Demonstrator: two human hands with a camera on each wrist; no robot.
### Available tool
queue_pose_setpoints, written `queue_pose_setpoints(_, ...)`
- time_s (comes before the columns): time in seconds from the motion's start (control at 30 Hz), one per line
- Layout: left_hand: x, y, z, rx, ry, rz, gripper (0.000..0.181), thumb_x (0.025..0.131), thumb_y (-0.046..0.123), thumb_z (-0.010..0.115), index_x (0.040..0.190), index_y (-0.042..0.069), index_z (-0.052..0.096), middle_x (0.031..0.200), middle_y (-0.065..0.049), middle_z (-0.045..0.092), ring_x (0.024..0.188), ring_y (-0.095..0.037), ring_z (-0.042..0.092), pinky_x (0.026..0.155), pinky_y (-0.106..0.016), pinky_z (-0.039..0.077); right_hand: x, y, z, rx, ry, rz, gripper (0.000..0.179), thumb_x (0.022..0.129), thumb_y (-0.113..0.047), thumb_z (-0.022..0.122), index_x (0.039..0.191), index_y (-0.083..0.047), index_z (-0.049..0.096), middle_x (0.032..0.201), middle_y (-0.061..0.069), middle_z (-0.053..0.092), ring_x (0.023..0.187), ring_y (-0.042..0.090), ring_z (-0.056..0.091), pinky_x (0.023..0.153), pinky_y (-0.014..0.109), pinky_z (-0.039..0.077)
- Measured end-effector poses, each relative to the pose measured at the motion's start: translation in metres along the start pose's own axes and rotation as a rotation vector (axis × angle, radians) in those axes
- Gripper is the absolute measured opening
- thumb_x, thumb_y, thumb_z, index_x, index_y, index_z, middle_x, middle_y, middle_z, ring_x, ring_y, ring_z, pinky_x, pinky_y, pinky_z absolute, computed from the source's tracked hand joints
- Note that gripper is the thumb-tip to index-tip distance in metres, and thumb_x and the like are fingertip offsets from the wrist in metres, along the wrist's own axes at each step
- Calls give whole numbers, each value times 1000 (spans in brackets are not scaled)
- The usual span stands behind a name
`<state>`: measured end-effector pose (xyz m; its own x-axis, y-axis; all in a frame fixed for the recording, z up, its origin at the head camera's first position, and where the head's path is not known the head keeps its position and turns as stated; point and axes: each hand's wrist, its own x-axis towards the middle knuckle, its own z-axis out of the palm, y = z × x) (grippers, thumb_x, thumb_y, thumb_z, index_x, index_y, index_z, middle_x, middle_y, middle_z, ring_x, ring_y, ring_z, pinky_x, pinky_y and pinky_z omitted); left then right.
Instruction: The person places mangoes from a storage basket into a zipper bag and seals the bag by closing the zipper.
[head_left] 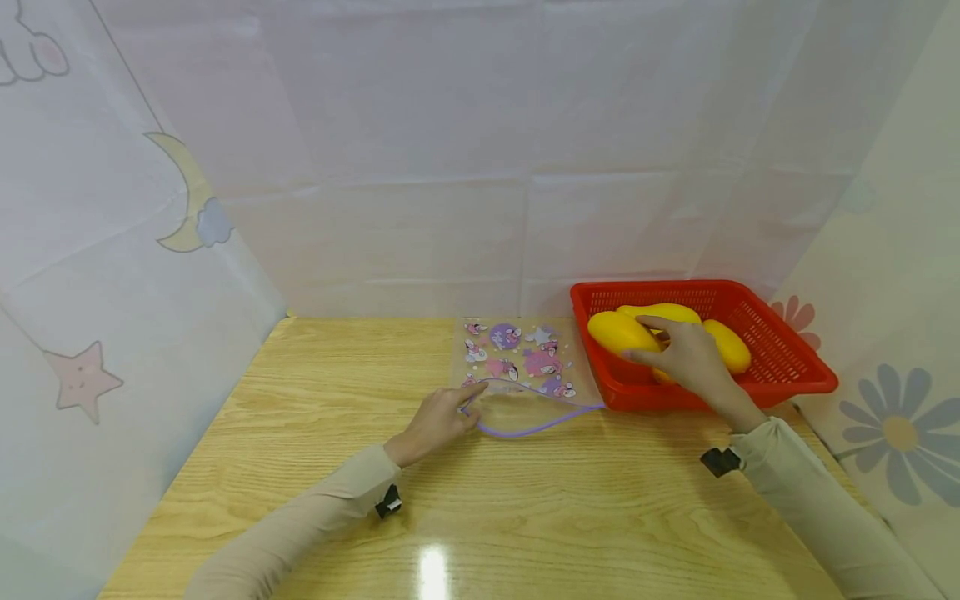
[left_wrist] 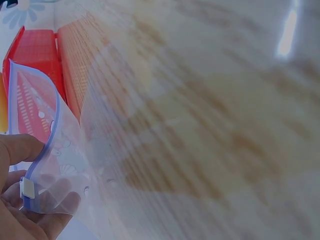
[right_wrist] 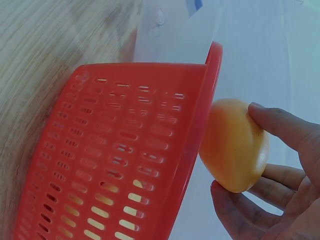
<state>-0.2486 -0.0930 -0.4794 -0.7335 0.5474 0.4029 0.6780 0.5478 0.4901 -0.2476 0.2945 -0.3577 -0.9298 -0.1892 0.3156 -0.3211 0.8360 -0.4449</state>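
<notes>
My left hand point(head_left: 438, 423) pinches the left end of a clear slider zip bag point(head_left: 517, 362) printed with pink and purple cartoon figures. The bag's purple-edged mouth gapes toward me, and a white slider point(left_wrist: 28, 188) shows by my fingers in the left wrist view. My right hand point(head_left: 693, 354) grips a yellow mango point(right_wrist: 234, 145) between thumb and fingers, at the rim of the red basket point(right_wrist: 125, 120). In the head view this mango point(head_left: 621, 332) is at the basket's left side. Other mangoes point(head_left: 726, 346) lie in the basket behind and beneath my hand.
The perforated red basket stands at the back right, its left side against the bag. A wooden table point(head_left: 337, 375) carries everything. Printed sheets point(head_left: 412, 233) hang behind it and along both sides.
</notes>
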Motion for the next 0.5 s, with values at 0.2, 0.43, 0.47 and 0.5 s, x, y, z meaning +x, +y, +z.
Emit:
queue_pose_setpoints(0.2,0,2,-1,-1,-12,-17,51,87,2,72,135,-1,57,49,13,32,37,7,20,36,-15,27,0,-3,1,12,16,-28,68,81,-34,83,131,6,60,119,28,64,96,43,65,78,57,52)
queue_pose_setpoints(0.43,1,3,-2,17,-16,-24,49,86,2,73,134,-1,59,49,14,31,38,7,20,36,-14,25,-2,-7,2,46,-1,-30,68,81,-34,83,133,3,60,122,25,64,96,40,65,75,53,54)
queue_pose_setpoints(0.47,1,3,-2,16,-18,-27,49,86,2,73,134,-1,59,49,14,31,38,6,21,36,-14,25,-2,-8,1,45,-3,-30,68,81,-35,83,133,3,60,122,25,64,97,40,65,76,53,54)
queue_pose_setpoints(0.5,1,3,-2,16,-21,-30,49,87,2,73,134,-1,59,49,14,31,38,6,21,36,-13,25,-2,-9,1,49,-6,-30,68,81,-35,83,134,2,59,122,24,64,97,40,65,75,52,54)
